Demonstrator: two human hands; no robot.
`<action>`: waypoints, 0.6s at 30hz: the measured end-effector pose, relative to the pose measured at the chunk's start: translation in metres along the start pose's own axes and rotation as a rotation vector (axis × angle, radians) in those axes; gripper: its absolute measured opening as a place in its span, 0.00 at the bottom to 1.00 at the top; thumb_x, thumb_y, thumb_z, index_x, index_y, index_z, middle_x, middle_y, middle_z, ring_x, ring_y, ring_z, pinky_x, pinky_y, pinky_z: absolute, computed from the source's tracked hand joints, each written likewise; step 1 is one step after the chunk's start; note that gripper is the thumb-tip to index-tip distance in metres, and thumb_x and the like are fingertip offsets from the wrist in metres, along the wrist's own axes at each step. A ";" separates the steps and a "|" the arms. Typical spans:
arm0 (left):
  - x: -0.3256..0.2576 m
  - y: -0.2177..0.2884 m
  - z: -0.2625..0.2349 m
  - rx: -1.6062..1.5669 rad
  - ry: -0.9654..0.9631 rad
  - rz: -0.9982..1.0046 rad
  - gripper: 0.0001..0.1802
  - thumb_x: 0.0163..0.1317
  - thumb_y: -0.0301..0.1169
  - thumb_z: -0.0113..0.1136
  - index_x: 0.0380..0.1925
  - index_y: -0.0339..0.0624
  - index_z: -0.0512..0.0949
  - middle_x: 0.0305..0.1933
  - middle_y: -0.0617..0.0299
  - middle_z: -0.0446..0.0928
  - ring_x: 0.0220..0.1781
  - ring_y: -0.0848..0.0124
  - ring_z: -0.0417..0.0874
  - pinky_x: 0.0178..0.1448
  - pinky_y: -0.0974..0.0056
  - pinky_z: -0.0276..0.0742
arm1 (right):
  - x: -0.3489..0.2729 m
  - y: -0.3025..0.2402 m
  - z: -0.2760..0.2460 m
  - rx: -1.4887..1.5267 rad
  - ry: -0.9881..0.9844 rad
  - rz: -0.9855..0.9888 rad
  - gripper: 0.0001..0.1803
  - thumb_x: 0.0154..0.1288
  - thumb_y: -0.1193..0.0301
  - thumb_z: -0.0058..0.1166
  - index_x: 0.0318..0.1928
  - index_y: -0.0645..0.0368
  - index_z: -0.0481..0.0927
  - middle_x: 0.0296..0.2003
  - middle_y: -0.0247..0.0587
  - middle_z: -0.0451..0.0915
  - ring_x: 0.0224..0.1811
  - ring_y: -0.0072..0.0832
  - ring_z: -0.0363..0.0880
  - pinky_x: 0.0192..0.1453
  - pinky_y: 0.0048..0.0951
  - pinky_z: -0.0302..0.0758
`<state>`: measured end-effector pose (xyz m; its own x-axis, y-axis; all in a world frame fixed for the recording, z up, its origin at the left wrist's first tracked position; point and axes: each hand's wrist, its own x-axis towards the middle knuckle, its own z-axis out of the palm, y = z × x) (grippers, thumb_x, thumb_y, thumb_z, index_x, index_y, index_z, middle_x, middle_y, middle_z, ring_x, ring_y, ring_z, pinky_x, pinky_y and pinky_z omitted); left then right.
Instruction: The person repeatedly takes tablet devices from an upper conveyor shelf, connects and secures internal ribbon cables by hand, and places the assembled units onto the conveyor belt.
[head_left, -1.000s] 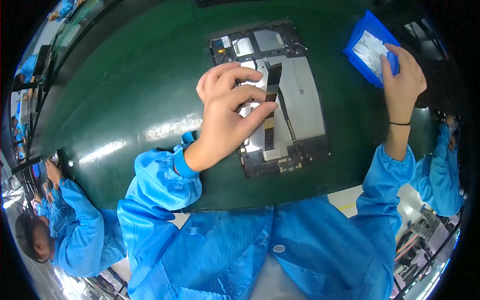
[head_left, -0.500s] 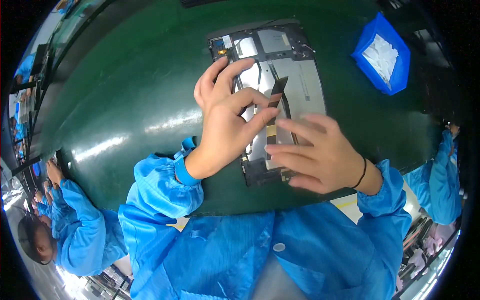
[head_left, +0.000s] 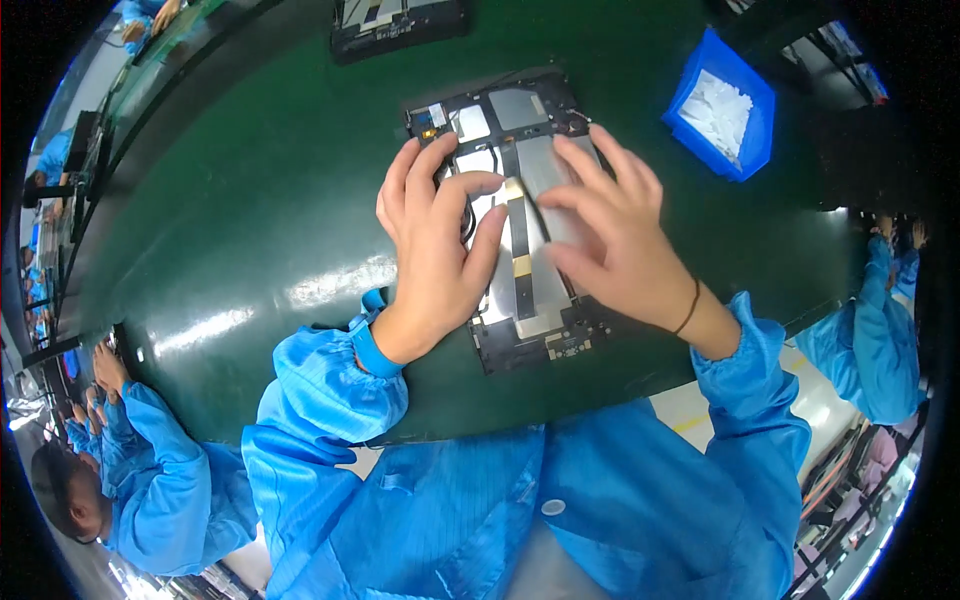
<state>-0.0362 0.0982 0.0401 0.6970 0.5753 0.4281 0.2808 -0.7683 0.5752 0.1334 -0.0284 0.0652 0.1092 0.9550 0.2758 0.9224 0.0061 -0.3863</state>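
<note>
An opened tablet body (head_left: 540,155) with silver plates and a black frame lies on the green work surface in front of me. A dark flat ribbon cable (head_left: 520,235) with gold-coloured patches runs lengthwise down its middle and looks flat against the plate. My left hand (head_left: 425,245) rests along the tablet's left side, thumb and index finger apart beside the cable's upper end. Over the right side is my right hand (head_left: 630,230), slightly blurred, fingers spread and holding nothing. Thin black cables (head_left: 540,215) run near the ribbon, partly hidden by my hands.
A blue bin (head_left: 690,130) with white pieces inside stands at the far right. Another opened device (head_left: 395,40) lies at the far edge. A person in blue (head_left: 170,470) works on the left, and another blue sleeve (head_left: 860,340) shows on the right.
The ribbon cable's upper end, raised in my left fingers before, now lies down on the tablet. My left finger and thumb have parted. My right hand has moved up from the cable's lower part.
</note>
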 end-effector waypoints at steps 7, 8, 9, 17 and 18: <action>0.000 0.008 -0.004 0.055 0.036 0.031 0.08 0.56 0.32 0.64 0.37 0.49 0.80 0.65 0.50 0.65 0.71 0.44 0.55 0.70 0.44 0.46 | -0.004 0.000 -0.001 0.044 -0.030 -0.012 0.14 0.56 0.65 0.62 0.44 0.51 0.78 0.66 0.52 0.65 0.72 0.50 0.54 0.71 0.49 0.48; 0.000 0.011 -0.006 0.058 0.040 0.033 0.08 0.56 0.32 0.64 0.37 0.49 0.80 0.65 0.50 0.65 0.71 0.44 0.55 0.70 0.44 0.46 | -0.005 0.000 -0.004 0.037 -0.038 -0.017 0.15 0.57 0.66 0.61 0.45 0.52 0.77 0.65 0.52 0.65 0.71 0.48 0.56 0.70 0.46 0.52; 0.000 0.016 -0.008 0.095 0.028 0.069 0.07 0.55 0.33 0.65 0.34 0.49 0.80 0.65 0.50 0.66 0.71 0.44 0.56 0.70 0.43 0.47 | -0.007 0.001 -0.009 0.037 -0.037 -0.021 0.15 0.57 0.66 0.61 0.45 0.52 0.77 0.65 0.52 0.65 0.71 0.48 0.56 0.70 0.46 0.52; -0.004 0.032 -0.009 0.123 -0.062 0.125 0.09 0.51 0.37 0.67 0.27 0.47 0.78 0.62 0.47 0.69 0.69 0.45 0.60 0.71 0.40 0.47 | -0.024 -0.004 -0.042 1.311 -0.280 0.298 0.24 0.73 0.61 0.48 0.63 0.60 0.65 0.71 0.47 0.47 0.70 0.34 0.58 0.65 0.34 0.68; -0.005 0.034 -0.009 0.139 -0.069 0.127 0.11 0.51 0.39 0.68 0.27 0.47 0.78 0.62 0.47 0.69 0.69 0.45 0.61 0.71 0.40 0.47 | -0.024 -0.005 -0.041 1.407 -0.287 0.339 0.25 0.73 0.61 0.49 0.63 0.61 0.64 0.71 0.48 0.47 0.72 0.35 0.56 0.66 0.35 0.68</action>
<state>-0.0362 0.0723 0.0641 0.7753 0.4538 0.4394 0.2727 -0.8679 0.4152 0.1408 -0.0632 0.0964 0.0106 0.9933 -0.1151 -0.2609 -0.1084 -0.9593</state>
